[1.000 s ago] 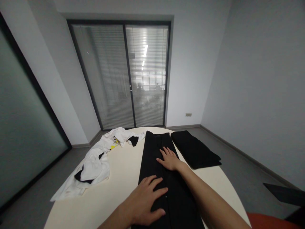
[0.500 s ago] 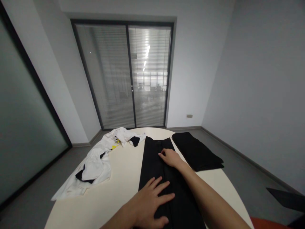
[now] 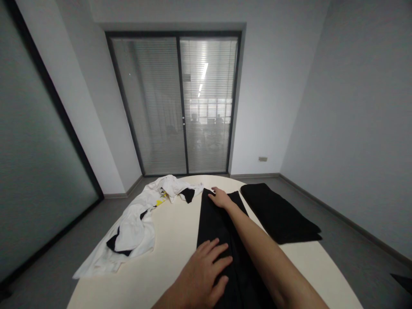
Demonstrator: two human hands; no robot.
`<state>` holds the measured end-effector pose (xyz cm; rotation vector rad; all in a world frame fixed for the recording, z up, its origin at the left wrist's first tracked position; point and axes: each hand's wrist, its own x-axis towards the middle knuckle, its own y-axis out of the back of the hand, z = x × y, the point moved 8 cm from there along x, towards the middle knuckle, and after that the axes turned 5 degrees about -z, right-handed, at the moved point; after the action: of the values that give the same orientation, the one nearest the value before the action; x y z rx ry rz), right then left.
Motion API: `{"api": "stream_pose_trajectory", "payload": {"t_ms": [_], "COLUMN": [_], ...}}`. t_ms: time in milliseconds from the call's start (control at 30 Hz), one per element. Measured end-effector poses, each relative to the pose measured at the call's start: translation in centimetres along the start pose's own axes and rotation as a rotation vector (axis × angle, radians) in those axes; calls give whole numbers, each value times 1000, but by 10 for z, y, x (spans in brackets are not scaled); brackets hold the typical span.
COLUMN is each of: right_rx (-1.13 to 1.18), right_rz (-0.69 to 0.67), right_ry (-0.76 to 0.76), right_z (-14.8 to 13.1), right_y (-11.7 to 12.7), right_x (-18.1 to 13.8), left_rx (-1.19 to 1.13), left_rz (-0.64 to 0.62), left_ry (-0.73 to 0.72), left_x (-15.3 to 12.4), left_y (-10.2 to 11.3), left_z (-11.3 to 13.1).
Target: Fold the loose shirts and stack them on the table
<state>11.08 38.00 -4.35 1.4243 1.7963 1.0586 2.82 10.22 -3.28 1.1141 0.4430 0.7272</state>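
A pair of black trousers (image 3: 212, 227) lies lengthwise in front of me, its waist end toward the far edge of the table. My left hand (image 3: 207, 272) rests on the near part of the cloth, palm down with fingers spread. Farther off, my right hand (image 3: 221, 198) touches the waist end near its left corner. Its thumb and forefinger are apart, and the other fingers are partly hidden. My right forearm crosses over the trousers and covers some of their right side.
White clothing (image 3: 135, 229) with black and yellow patches lies rumpled along the left of the round cream table (image 3: 175, 240). A folded black garment (image 3: 277, 214) lies at the right edge. Beyond the table stands a glass door (image 3: 206, 107) with blinds.
My right hand has moved from the middle of the trousers' upper part to the far left of the waist end. My left hand stays spread on the cloth. The view has shifted slightly.
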Motion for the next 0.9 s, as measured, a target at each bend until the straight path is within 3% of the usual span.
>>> {"api": "stream_pose_trajectory", "payload": {"t_ms": [100,433,667,900], "right_rx": [29,85,44,-63], "right_rz": [1,6,-8,-39], "right_ry": [13,8,56,-118], "right_z": [-3,-4,-7,21], "right_y": [-7,-17,-15,6], "right_x": [16,53,46,30], "left_rx": [8,-50,-28,-11], "left_rz": [16,78,-56,-45], "left_ry": [90,122,135,112], "left_x": [-1,-2,-3,-3], "left_y": [0,4,0,1], "left_z": [-17,-41,-38,-34]}}
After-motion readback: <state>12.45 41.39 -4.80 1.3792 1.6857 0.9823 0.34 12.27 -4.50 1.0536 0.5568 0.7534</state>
